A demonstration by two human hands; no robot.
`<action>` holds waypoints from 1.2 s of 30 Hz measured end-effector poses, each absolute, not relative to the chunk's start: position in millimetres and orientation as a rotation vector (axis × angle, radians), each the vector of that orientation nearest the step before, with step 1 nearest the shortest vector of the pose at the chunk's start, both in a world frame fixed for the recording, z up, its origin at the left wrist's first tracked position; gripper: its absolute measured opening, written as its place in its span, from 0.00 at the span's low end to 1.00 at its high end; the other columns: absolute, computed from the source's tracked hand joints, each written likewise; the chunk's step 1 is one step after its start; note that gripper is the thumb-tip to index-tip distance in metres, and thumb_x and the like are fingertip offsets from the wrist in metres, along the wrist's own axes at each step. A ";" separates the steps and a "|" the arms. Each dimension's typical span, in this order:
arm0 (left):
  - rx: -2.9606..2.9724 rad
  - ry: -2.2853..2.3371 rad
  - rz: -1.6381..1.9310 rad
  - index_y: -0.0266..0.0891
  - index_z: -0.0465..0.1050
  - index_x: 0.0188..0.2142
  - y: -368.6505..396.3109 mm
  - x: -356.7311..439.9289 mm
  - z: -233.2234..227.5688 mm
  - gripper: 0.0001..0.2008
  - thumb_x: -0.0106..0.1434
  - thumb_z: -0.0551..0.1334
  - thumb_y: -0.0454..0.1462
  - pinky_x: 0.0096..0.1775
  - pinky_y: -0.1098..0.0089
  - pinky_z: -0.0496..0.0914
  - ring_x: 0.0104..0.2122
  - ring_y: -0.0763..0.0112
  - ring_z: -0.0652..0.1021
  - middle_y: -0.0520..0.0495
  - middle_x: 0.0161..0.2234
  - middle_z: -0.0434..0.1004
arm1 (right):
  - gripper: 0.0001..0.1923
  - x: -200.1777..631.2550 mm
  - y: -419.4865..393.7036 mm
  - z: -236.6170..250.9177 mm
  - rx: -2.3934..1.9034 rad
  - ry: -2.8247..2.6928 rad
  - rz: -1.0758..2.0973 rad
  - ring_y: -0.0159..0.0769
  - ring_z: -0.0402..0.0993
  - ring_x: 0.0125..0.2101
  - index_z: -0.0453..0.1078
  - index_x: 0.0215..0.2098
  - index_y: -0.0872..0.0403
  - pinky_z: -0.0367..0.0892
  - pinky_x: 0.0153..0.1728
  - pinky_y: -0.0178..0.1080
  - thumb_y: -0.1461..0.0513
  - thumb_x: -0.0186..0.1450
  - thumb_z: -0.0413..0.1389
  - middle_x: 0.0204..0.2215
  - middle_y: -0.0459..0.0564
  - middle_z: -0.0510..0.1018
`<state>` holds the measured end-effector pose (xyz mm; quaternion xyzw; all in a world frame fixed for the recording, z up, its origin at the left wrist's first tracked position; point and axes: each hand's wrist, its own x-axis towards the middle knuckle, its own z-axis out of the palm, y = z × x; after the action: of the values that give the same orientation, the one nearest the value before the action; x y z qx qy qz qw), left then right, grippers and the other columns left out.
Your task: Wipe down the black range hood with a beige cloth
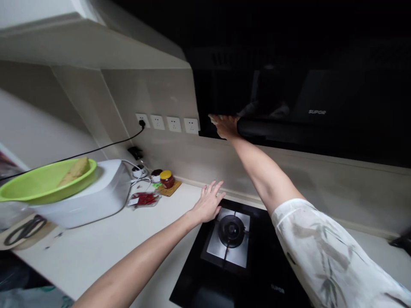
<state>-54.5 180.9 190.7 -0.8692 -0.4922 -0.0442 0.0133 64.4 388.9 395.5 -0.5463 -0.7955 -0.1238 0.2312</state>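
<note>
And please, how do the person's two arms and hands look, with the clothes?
The right arm has a loose white sleeve with grey leaf prints, ending near the elbow. The left arm is bare as far as it shows. The right hand and left hand wear no gloves; neither wrist shows a watch.

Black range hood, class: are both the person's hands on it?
No: the right hand is at the lower edge of the range hood, while the left hand is down by the gas hob.
</note>
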 end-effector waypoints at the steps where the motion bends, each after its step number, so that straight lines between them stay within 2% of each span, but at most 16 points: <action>1: -2.709 -1.565 -0.119 0.35 0.71 0.73 179.0 -64.2 188.7 0.31 0.72 0.67 0.32 0.73 0.28 0.58 0.80 0.29 0.52 0.24 0.81 0.49 | 0.34 53.8 392.2 397.5 -1.480 -2.218 -0.323 0.58 0.58 0.73 0.60 0.82 0.43 0.50 0.75 0.70 0.64 0.80 0.48 0.77 0.58 0.64; 3: -2.715 -1.608 -0.096 0.34 0.73 0.72 177.0 -77.5 184.8 0.29 0.72 0.67 0.32 0.73 0.28 0.58 0.80 0.29 0.53 0.23 0.81 0.51 | 0.32 41.5 396.4 400.3 -1.443 -2.244 -0.311 0.58 0.57 0.74 0.59 0.83 0.47 0.50 0.74 0.70 0.63 0.82 0.46 0.78 0.60 0.62; 6: -2.746 -1.639 -0.093 0.35 0.73 0.72 178.8 -85.3 178.4 0.29 0.72 0.67 0.33 0.73 0.28 0.58 0.80 0.29 0.54 0.22 0.80 0.52 | 0.30 41.7 394.2 399.3 -1.380 -2.322 -0.316 0.60 0.53 0.77 0.63 0.80 0.50 0.47 0.76 0.72 0.62 0.83 0.46 0.80 0.59 0.58; 10: -2.780 -1.648 -0.063 0.35 0.74 0.72 189.1 -80.2 173.6 0.29 0.72 0.67 0.33 0.73 0.29 0.58 0.79 0.29 0.55 0.23 0.80 0.52 | 0.30 54.8 379.8 376.2 -1.287 -2.496 -0.328 0.55 0.40 0.83 0.68 0.78 0.45 0.48 0.79 0.69 0.65 0.81 0.46 0.84 0.48 0.49; 12: -2.787 -1.640 -0.031 0.36 0.74 0.71 195.0 -73.4 173.9 0.29 0.73 0.67 0.34 0.73 0.29 0.58 0.79 0.29 0.55 0.24 0.80 0.51 | 0.31 62.9 376.1 356.2 -1.196 -2.616 -0.405 0.52 0.37 0.84 0.72 0.74 0.47 0.45 0.81 0.67 0.69 0.77 0.47 0.84 0.46 0.50; 14: -2.796 -1.627 -0.014 0.37 0.74 0.71 199.1 -65.7 174.9 0.29 0.73 0.67 0.34 0.72 0.29 0.59 0.79 0.30 0.55 0.24 0.80 0.52 | 0.32 74.2 377.9 337.5 -1.124 -2.691 -0.495 0.50 0.39 0.84 0.73 0.72 0.51 0.40 0.82 0.65 0.71 0.74 0.48 0.83 0.48 0.54; 17: -2.813 -1.594 0.005 0.39 0.74 0.72 200.5 -55.5 175.4 0.28 0.73 0.66 0.35 0.72 0.31 0.60 0.79 0.33 0.58 0.25 0.80 0.54 | 0.38 103.2 385.5 319.4 -1.104 -2.649 -0.560 0.47 0.42 0.84 0.66 0.78 0.54 0.37 0.84 0.63 0.73 0.72 0.45 0.81 0.50 0.59; 20: -2.827 -1.575 0.054 0.41 0.75 0.71 199.4 -48.7 174.4 0.28 0.73 0.66 0.36 0.71 0.31 0.61 0.78 0.34 0.59 0.26 0.79 0.56 | 0.43 149.9 387.2 309.7 -1.078 -2.593 -0.604 0.45 0.42 0.84 0.57 0.83 0.54 0.37 0.84 0.63 0.74 0.71 0.43 0.81 0.50 0.60; 24: -2.839 -1.573 0.093 0.39 0.77 0.70 201.7 -38.1 177.1 0.28 0.72 0.67 0.36 0.71 0.31 0.62 0.77 0.33 0.62 0.25 0.78 0.58 | 0.45 229.4 374.7 299.8 -1.065 -2.563 -0.694 0.43 0.44 0.83 0.52 0.85 0.52 0.39 0.85 0.60 0.74 0.71 0.44 0.80 0.50 0.62; 29: -2.819 -1.567 0.112 0.40 0.75 0.72 204.8 -14.5 188.8 0.29 0.73 0.65 0.37 0.71 0.34 0.62 0.76 0.36 0.64 0.27 0.79 0.58 | 0.44 325.2 343.5 295.4 -1.209 -2.503 -0.715 0.41 0.48 0.82 0.55 0.84 0.48 0.44 0.84 0.59 0.73 0.72 0.45 0.78 0.47 0.65; 32: -2.841 -1.523 0.094 0.42 0.76 0.71 203.7 -0.3 191.5 0.29 0.72 0.64 0.37 0.70 0.33 0.63 0.74 0.36 0.66 0.27 0.77 0.61 | 0.42 376.7 315.6 297.9 -1.308 -2.424 -0.603 0.38 0.52 0.82 0.63 0.80 0.44 0.47 0.84 0.57 0.74 0.71 0.46 0.76 0.45 0.69; 36: -2.882 -1.499 0.098 0.41 0.77 0.70 204.6 13.7 189.1 0.28 0.71 0.63 0.36 0.68 0.33 0.65 0.72 0.35 0.69 0.25 0.75 0.64 | 0.39 442.2 274.2 301.5 -1.401 -2.278 -0.441 0.36 0.54 0.81 0.72 0.74 0.43 0.45 0.84 0.56 0.76 0.72 0.44 0.73 0.46 0.73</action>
<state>13.7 204.6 189.1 -0.8854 -0.4606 0.0302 -0.0544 442.2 274.2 301.5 -0.5050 -0.8209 -0.1591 0.2139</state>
